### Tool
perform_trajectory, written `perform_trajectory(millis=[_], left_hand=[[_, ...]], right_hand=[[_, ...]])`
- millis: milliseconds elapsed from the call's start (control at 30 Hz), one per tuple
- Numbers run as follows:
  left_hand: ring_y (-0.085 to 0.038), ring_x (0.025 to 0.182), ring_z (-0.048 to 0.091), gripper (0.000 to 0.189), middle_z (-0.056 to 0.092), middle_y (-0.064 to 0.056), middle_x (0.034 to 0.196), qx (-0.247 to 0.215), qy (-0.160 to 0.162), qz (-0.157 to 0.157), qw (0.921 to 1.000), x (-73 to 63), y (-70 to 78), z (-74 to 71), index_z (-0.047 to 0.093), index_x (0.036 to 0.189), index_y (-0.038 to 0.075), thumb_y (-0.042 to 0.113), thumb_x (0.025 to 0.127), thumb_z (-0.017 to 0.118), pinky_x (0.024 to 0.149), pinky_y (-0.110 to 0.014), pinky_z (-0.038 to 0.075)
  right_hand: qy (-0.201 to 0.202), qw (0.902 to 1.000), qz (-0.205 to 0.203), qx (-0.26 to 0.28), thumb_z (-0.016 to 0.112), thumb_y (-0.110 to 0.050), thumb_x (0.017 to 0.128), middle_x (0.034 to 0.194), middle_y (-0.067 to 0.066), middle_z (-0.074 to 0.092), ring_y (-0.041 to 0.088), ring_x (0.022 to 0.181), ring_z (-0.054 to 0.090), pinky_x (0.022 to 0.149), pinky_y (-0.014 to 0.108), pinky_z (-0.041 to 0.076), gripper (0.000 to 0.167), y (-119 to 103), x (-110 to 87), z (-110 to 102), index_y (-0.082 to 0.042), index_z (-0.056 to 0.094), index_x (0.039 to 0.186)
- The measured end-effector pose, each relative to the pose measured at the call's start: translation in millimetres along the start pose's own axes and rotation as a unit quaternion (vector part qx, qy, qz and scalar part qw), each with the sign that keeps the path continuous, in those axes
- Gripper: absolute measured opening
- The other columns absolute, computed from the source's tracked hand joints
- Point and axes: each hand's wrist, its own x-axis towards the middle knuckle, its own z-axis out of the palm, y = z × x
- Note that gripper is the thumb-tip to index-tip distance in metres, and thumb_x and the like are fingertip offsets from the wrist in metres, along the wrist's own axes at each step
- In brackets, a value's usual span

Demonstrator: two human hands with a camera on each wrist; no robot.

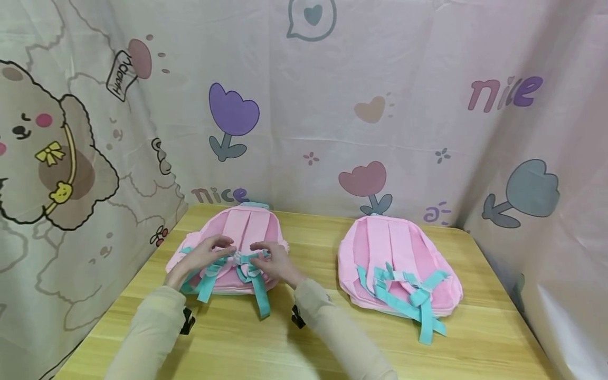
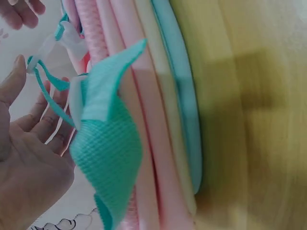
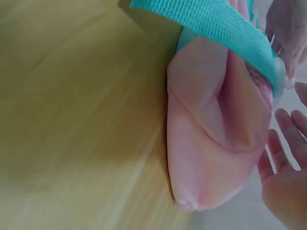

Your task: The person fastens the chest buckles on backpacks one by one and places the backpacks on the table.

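A pink backpack (image 1: 246,227) lies on the left, its shoulder straps up, with teal webbing tails (image 1: 260,295) hanging off its near edge. Between both hands, a whitish plastic buckle (image 1: 237,257) joins the teal strap across the front. My left hand (image 1: 197,262) is at the buckle's left side; in the left wrist view its thumb (image 2: 14,81) comes right up to the buckle, and its fingers spread behind a thin teal loop (image 2: 50,98). My right hand (image 1: 280,262) hovers over the right-hand strap, fingers loosely extended and parted in the right wrist view, holding nothing.
A second pink backpack (image 1: 380,248) lies to the right, its teal straps (image 1: 404,306) crossed over the front and trailing past its near edge. Both bags rest on a wood-grain table (image 1: 309,311). Printed cloth (image 1: 304,105) hangs behind and at both sides.
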Motion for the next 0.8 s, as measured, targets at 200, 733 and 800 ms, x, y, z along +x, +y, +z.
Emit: perform_trajectory(millis=[200, 733, 800], left_hand=[[-0.031, 0.113, 0.061, 0.050, 0.065, -0.021, 0.121, -0.016, 0.002, -0.002, 0.9999, 1.0, -5.3, 1.6, 0.051, 0.137, -0.006, 0.031, 0.104, 0.057, 0.092, -0.039, 0.051], [-0.026, 0.119, 0.062, 0.038, 0.067, -0.018, 0.130, -0.038, 0.047, 0.013, 0.9981, 2.5, -20.4, 8.6, 0.065, 0.130, 0.003, 0.030, 0.103, 0.057, 0.093, -0.024, 0.048], [-0.023, 0.117, 0.062, 0.038, 0.068, -0.018, 0.130, -0.041, 0.055, 0.014, 0.9975, 3.0, -21.5, 10.0, 0.066, 0.129, 0.005, 0.031, 0.103, 0.058, 0.091, -0.022, 0.049]], right_hand=[[0.011, 0.9999, 0.000, -0.004, 0.073, -0.014, 0.092, 0.130, 0.010, 0.069, 0.023, 0.122, 0.062, 0.107, 0.037, 0.048, 0.035, 2.9, 5.0, 12.9, -0.004, 0.067, 0.126], [0.004, 0.9991, -0.001, -0.043, 0.077, -0.014, 0.089, 0.118, 0.010, 0.075, 0.022, 0.107, 0.067, 0.085, 0.017, 0.050, 0.034, 5.3, 14.4, 20.1, -0.004, 0.072, 0.121], [0.002, 0.9990, 0.003, -0.044, 0.077, -0.014, 0.089, 0.118, 0.009, 0.076, 0.021, 0.105, 0.068, 0.082, 0.015, 0.049, 0.033, 7.1, 16.0, 20.5, -0.004, 0.073, 0.120]])
